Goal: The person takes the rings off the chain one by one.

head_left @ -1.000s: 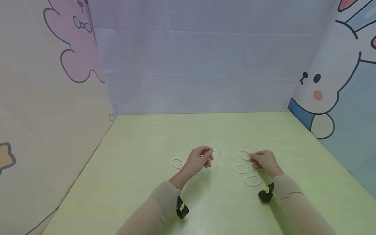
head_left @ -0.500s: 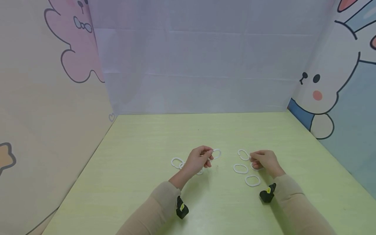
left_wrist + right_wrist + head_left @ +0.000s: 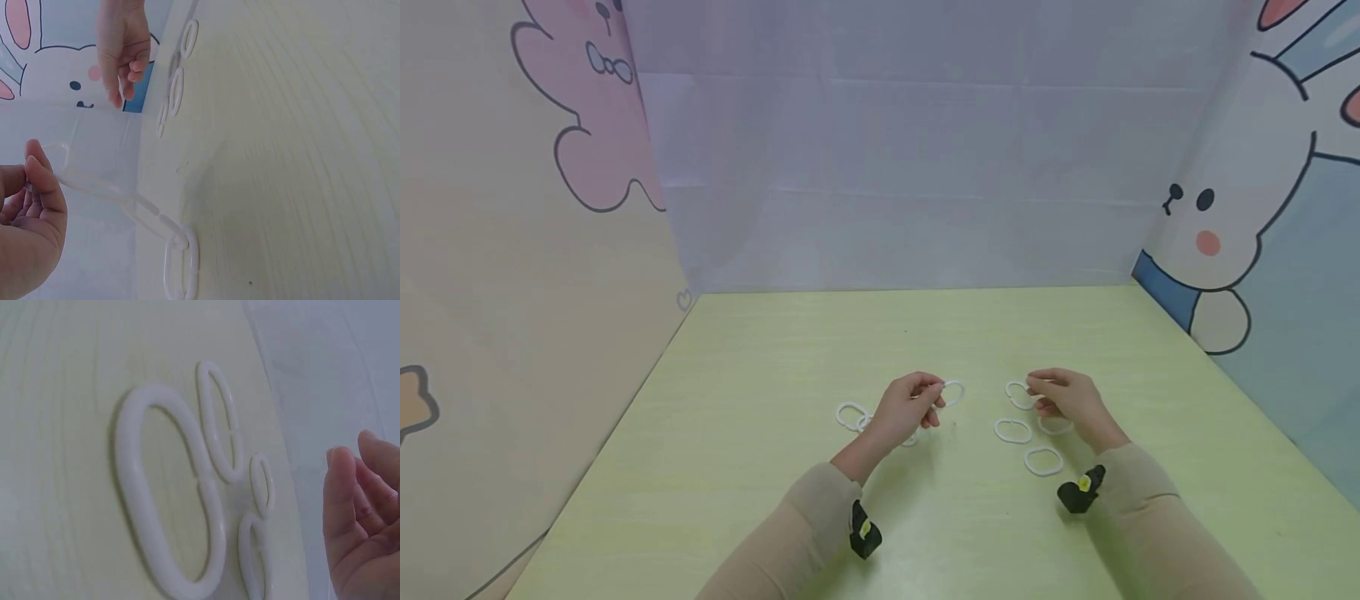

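My left hand (image 3: 904, 408) pinches the end of a white plastic chain (image 3: 194, 265) between thumb and fingertips. In the left wrist view the chain slopes from the pinch down to an oval link on the table, and in the head view its far part lies left of that hand. My right hand (image 3: 1071, 400) hovers over the right-hand group of loose white links. Its thumb and forefinger stand apart with nothing visible between them in the right wrist view. The upper loose link (image 3: 1009, 389) lies by its fingertips, and another link (image 3: 1056, 434) lies below the hand.
Two more loose links lie nearer the front, one white link (image 3: 996, 429) left of the other link (image 3: 1027, 462). The pale green table (image 3: 805, 342) ends at a white backdrop (image 3: 887, 167), with cartoon-printed side walls. Black wrist cameras sit at both cuffs.
My right hand has risen and moved slightly left, away from the tabletop. The upper loose link has shifted and turned a little to the left. The left hand has not visibly moved.
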Demonstrator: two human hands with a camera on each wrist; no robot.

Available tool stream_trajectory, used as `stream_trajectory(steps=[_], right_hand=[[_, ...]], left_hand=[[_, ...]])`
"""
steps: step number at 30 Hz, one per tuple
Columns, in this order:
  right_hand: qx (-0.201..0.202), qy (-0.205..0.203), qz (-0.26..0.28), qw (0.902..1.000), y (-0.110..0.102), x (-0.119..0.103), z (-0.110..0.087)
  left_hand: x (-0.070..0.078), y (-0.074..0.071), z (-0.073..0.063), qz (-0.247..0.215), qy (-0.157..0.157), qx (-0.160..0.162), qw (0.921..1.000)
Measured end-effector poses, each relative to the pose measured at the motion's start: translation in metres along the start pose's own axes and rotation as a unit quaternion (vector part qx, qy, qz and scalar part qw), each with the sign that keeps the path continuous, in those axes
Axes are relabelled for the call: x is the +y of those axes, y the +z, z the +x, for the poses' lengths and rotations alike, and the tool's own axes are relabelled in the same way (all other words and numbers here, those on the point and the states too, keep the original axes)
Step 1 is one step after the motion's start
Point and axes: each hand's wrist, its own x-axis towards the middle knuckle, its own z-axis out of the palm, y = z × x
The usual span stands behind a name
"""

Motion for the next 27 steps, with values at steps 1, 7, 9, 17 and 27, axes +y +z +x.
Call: stream_trajectory(steps=[1,7,9,17,27], right_hand=[[-0.003,-0.002,-0.002,1.0,0.001,-0.001,0.0],[-0.012,-0.019,0.01,0.9997,0.009,-0.012,-0.002],[-0.014,-0.027,0.013,0.9995,0.011,-0.015,-0.002],[-0.034,-0.049,0.049,0.997,0.021,-0.026,-0.005],[-0.074,-0.09,0.075,0.9903,0.037,-0.039,-0.011]], left_hand=[[0.0,0.0,0.0,-0.001,-0.001,0.0,1.0],[-0.001,0.0,0.001,-0.003,0.0,-0.001,1.0],[-0.001,0.0,0.001,-0.001,0.001,0.0,1.0],[-0.001,-0.001,0.002,-0.004,-0.005,0.004,1.0],[0.0,-0.001,0.002,0.0,-0.007,0.004,1.0]])
